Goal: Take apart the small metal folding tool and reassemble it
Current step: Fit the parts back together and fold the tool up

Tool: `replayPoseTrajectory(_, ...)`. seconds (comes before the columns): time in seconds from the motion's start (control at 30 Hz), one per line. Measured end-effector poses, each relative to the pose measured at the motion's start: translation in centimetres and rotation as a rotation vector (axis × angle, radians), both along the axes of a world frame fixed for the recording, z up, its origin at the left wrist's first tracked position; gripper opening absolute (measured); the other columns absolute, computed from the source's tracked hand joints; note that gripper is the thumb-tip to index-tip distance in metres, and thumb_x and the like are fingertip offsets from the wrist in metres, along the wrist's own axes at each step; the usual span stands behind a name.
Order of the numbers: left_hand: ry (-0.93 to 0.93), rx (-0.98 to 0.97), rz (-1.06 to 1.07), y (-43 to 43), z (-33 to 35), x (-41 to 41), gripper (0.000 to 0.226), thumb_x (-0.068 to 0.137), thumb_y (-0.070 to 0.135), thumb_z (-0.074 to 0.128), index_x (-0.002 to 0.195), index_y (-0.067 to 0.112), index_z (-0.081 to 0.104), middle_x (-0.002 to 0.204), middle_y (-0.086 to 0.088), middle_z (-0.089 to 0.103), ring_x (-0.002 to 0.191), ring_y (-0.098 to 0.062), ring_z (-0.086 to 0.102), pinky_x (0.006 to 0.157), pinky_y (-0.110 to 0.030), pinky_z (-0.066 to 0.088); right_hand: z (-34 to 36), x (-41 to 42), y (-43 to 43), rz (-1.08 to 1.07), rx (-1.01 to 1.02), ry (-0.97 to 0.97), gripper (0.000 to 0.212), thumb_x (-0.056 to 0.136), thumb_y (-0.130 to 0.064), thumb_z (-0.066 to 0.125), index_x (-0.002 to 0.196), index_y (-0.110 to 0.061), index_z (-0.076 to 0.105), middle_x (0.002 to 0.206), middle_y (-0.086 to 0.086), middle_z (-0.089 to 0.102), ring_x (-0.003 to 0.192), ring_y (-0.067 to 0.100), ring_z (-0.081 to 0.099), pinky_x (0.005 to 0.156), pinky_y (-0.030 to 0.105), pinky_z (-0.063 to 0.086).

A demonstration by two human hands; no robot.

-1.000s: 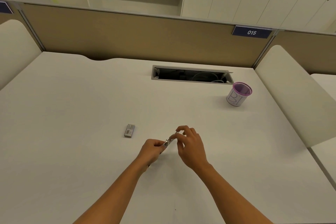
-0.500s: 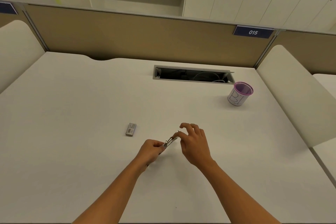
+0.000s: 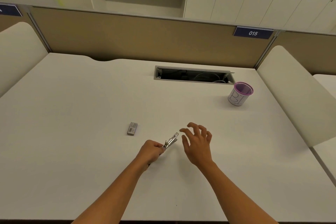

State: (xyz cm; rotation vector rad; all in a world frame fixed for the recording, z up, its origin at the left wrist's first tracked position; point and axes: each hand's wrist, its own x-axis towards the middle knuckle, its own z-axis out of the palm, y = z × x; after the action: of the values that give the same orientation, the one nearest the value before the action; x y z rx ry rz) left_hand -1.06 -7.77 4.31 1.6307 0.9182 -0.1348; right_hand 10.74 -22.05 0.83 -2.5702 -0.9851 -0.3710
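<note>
Your left hand is curled round the near end of the tool, pinching it just above the desk. The tool's shiny metal part sticks out past your knuckles, pointing up and to the right, and it looks partly unfolded, with two thin arms spread a little at the far tip. How the hidden end sits inside your fist cannot be told.

Your right hand holds nothing. Its fingers are spread and loosely bent, palm toward the tool. The forefinger and thumb are just beside the far tip but not touching it, with a narrow strip of desk showing between them.

Half a second ago your right fingertips were pinching that far tip, and a second ago as well. Now they have let go and drawn off to the right, opening wider. Your left hand has kept its grip in much the same spot, and the tool has kept its tilt.

A small box lies flat to the left of the tool, well apart from it. A cup stands far off to the right, near the cable slot.
</note>
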Motion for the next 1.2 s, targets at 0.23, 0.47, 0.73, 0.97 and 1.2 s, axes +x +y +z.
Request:
replayPoseTrajectory(0.23,-0.006,-0.02,0.001,-0.4,0.8,0.0,0.014,0.087,0.017,0.062,0.075,0.015,0.069,0.063,-0.005,0.055,0.058,-0.019,0.047,0.064,-0.028,0.039,1.4,-1.7,0.1,-0.022,0.481,0.94,0.066,0.078,-0.065,0.064,0.134,-0.039,0.041,0.131,-0.012,0.053,0.123,0.007,0.05,0.106,0.041,0.04)
replayPoseTrajectory(0.47,-0.006,-0.026,0.004,-1.1,1.0,0.1,0.015,0.089,0.018,0.061,0.08,0.006,0.067,0.065,-0.007,0.056,0.058,-0.018,0.049,0.061,-0.027,0.04,1.5,-3.1,1.3,-0.121,0.546,1.272,0.095,0.078,-0.054,0.072,0.151,-0.028,0.017,0.155,0.006,0.032,0.142,0.021,0.034,0.111,0.039,0.032)
replayPoseTrajectory(0.73,-0.043,-0.033,0.05,-1.2,1.3,0.0,0.012,0.088,0.015,0.062,0.086,0.005,0.07,0.064,-0.006,0.057,0.056,-0.017,0.05,0.061,-0.026,0.041,1.0,-2.9,1.6,-0.174,0.579,1.31,0.067,0.088,-0.046,0.065,0.142,-0.023,0.034,0.139,0.004,0.053,0.117,0.019,0.059,0.093,0.033,0.046)
replayPoseTrajectory(0.97,-0.07,-0.053,0.079,-1.2,1.3,-0.1,0.009,0.089,0.013,0.061,0.091,0.01,0.069,0.071,-0.005,0.062,0.064,-0.017,0.055,0.064,-0.026,0.047,2.2,-3.4,1.2,0.063,0.546,1.311,0.057,0.084,-0.052,0.066,0.136,-0.039,0.045,0.14,-0.015,0.048,0.113,0.003,0.058,0.091,0.031,0.049)
replayPoseTrajectory(1.2,-0.102,-0.234,0.198,-0.9,1.8,0.3,0.009,0.089,0.009,0.062,0.093,0.006,0.069,0.074,-0.008,0.063,0.066,-0.017,0.058,0.061,-0.025,0.05,2.0,-3.4,0.1,0.382,0.329,1.375,0.125,0.059,-0.029,0.091,0.149,-0.045,0.006,0.15,-0.016,0.021,0.132,0.013,0.044,0.101,0.027,0.044)
